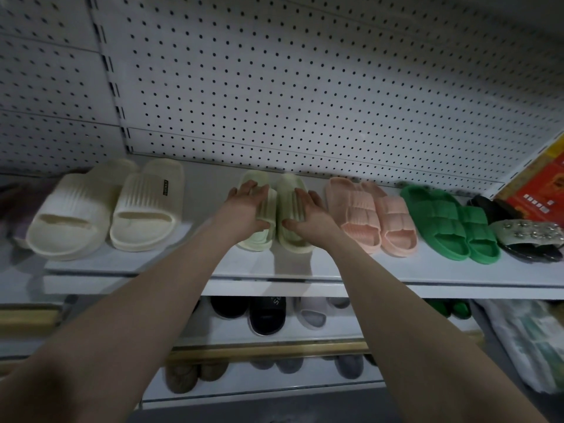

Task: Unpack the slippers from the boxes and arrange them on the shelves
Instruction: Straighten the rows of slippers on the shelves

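Note:
Two pale green slippers stand side by side on the white upper shelf (pixel 274 270), toes toward me. My left hand (pixel 248 206) wraps the strap of the left pale green slipper (pixel 259 239). My right hand (pixel 308 213) grips the strap of the right pale green slipper (pixel 294 242). Left of them sits a cream pair (pixel 103 212). To the right come a pink pair (pixel 372 218), a green pair (pixel 451 227) and a black studded sandal (pixel 531 236).
A white pegboard (pixel 305 87) backs the shelf. A red box (pixel 543 190) leans at the far right. Lower shelves hold black, grey and brown slippers (pixel 265 315). Plastic-wrapped packs (pixel 528 343) lie at the lower right.

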The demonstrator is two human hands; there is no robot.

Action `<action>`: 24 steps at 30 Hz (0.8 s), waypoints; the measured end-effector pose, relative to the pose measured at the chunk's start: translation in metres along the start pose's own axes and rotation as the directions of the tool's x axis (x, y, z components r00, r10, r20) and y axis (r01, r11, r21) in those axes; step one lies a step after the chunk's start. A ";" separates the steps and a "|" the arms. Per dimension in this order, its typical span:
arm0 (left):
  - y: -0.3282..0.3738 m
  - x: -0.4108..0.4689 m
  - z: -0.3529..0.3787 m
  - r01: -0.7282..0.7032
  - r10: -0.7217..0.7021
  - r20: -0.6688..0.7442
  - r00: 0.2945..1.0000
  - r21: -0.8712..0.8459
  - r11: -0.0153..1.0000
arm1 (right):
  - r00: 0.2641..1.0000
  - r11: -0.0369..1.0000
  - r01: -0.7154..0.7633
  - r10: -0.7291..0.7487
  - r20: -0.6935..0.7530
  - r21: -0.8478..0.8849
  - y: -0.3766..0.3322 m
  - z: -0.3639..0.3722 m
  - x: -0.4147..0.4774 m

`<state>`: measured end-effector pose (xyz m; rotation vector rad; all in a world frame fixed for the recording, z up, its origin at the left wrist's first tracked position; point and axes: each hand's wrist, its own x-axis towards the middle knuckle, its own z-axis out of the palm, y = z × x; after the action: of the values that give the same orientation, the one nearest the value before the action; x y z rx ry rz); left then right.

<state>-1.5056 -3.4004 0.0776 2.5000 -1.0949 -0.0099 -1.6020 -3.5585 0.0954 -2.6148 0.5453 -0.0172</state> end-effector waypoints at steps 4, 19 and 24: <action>0.001 0.001 0.000 -0.005 0.005 0.003 1.000 0.012 1.000 | 0.999 0.999 -0.042 0.042 -0.002 0.004 -0.003 0.003 0.000; -0.031 -0.017 -0.035 -0.015 0.021 -0.209 0.978 0.032 0.999 | 0.940 0.978 0.210 -0.207 -0.269 -0.021 -0.055 0.017 0.008; -0.063 -0.032 -0.063 0.090 -0.045 -0.288 0.957 0.143 0.986 | 0.921 0.946 0.324 -0.322 -0.219 -0.028 -0.089 0.032 0.021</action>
<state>-1.4724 -3.3165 0.1068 2.5708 -0.9212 0.4174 -1.5465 -3.4805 0.1051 -2.6805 0.1763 -0.4208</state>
